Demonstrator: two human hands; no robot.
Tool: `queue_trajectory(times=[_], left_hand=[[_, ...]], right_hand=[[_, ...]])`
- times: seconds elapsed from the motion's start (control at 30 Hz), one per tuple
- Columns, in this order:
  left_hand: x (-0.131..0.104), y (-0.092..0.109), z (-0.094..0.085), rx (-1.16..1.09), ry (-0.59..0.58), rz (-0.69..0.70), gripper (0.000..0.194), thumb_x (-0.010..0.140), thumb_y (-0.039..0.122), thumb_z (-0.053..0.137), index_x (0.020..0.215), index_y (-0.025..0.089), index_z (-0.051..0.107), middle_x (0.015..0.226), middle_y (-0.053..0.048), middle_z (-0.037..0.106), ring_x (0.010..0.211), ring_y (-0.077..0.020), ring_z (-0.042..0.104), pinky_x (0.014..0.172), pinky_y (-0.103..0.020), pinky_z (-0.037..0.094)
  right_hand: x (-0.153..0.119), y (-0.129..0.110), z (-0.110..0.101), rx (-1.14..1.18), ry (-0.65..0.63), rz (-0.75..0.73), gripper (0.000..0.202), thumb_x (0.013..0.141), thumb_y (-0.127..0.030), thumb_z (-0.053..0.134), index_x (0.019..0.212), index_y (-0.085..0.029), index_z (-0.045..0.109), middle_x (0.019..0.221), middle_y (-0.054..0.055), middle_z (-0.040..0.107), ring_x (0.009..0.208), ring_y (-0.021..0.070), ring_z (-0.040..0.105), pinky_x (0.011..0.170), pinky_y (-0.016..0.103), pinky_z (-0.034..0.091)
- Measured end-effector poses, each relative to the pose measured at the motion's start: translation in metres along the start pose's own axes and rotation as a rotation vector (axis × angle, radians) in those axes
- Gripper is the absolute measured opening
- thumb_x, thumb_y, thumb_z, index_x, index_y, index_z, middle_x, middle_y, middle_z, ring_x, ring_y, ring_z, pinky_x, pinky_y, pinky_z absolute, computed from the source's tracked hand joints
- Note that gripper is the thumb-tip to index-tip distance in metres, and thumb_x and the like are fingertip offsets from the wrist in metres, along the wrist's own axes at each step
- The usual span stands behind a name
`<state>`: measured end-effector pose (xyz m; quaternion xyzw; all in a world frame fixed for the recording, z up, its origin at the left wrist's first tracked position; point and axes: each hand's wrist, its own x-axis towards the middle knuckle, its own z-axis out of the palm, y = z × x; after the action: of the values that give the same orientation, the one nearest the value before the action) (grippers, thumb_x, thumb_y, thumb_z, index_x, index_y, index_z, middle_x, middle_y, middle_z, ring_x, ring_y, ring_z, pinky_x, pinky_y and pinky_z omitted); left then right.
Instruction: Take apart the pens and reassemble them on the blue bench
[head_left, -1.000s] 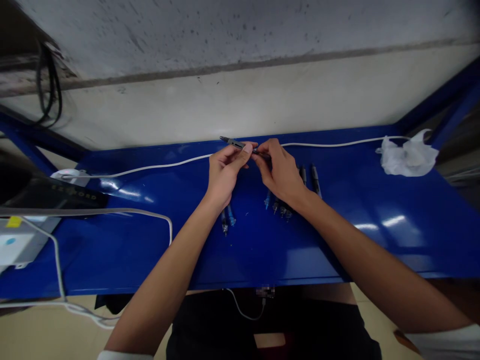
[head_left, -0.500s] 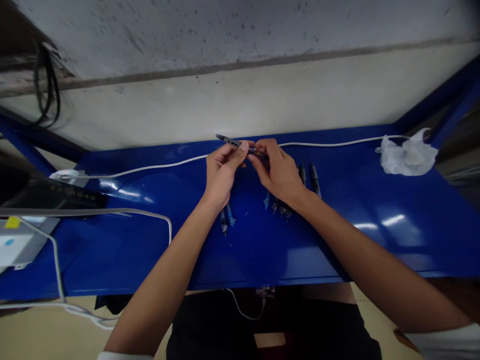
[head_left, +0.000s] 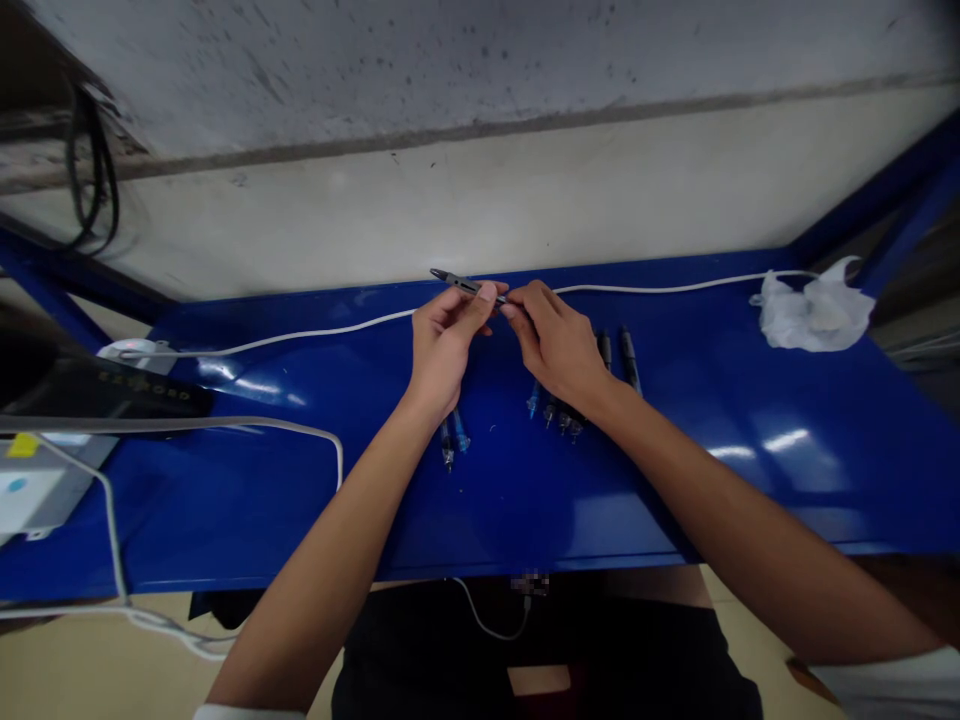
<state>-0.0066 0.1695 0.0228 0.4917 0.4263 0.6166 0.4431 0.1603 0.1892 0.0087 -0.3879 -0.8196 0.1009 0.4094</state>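
A dark grey pen [head_left: 454,281] is held above the back part of the blue table, slanting with its pointed end to the upper left. My left hand [head_left: 444,345] pinches the pen's barrel between thumb and fingers. At the pen's other end, my right hand [head_left: 559,340] has its thumb and fingertips closed; they cover that end. Below my left hand lie a black pen [head_left: 447,445] and a blue pen [head_left: 460,432], partly hidden by it. Several more pens lie under and beside my right hand, among them a dark pen [head_left: 630,358] and a blue-tipped one [head_left: 533,402].
A white cable [head_left: 322,331] runs along the back of the blue table [head_left: 495,520]. A crumpled white plastic bag [head_left: 816,308] lies at the right. On the left are a black box [head_left: 142,393], a white device [head_left: 52,490] and more cables. A wall stands behind.
My right hand has shifted slightly, its fingers curling more over the pen's end, so less of that end shows. My left hand and the loose pens stay in place.
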Motion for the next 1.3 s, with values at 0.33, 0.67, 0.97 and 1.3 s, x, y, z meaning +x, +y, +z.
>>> queue_trajectory(times=[0.33,0.67,0.97,1.3], left_hand=[[-0.0005,-0.0001,-0.0006,0.007,-0.006,0.005,0.022,0.095,0.05,0.081,0.099,0.028,0.085,0.108,-0.006,0.082,0.098,-0.0223,0.074,0.074,-0.032,0.058],[-0.0004,-0.0006,-0.0012,0.008,-0.005,0.004,0.023,0.096,0.05,0.08,0.1,0.028,0.085,0.108,-0.006,0.082,0.098,-0.0223,0.074,0.075,-0.032,0.058],[0.0,-0.0001,-0.0002,-0.01,-0.01,0.006,0.021,0.096,0.047,0.08,0.101,0.028,0.085,0.109,-0.006,0.083,0.098,-0.0221,0.075,0.072,-0.032,0.057],[-0.0009,-0.001,0.0,-0.013,-0.01,0.0,0.021,0.096,0.048,0.08,0.101,0.028,0.085,0.11,-0.006,0.083,0.097,-0.0218,0.075,0.073,-0.032,0.057]], right_hand=[[-0.0004,-0.0013,0.0001,-0.01,0.01,0.006,0.023,0.116,-0.042,0.045,0.119,-0.026,0.061,0.113,0.009,0.074,0.097,0.0256,0.073,0.077,0.036,0.055],[0.0001,-0.0024,-0.0013,-0.02,0.0,0.0,0.023,0.117,-0.04,0.043,0.119,-0.026,0.062,0.113,0.009,0.074,0.096,0.0255,0.073,0.076,0.035,0.055],[0.0,-0.0024,-0.0019,-0.051,-0.02,-0.001,0.024,0.117,-0.037,0.041,0.118,-0.025,0.062,0.112,0.009,0.075,0.091,0.0244,0.072,0.072,0.035,0.053],[0.0001,-0.002,-0.0019,-0.07,-0.038,-0.001,0.022,0.117,-0.036,0.042,0.116,-0.025,0.061,0.112,0.008,0.075,0.09,0.0242,0.073,0.069,0.033,0.05]])
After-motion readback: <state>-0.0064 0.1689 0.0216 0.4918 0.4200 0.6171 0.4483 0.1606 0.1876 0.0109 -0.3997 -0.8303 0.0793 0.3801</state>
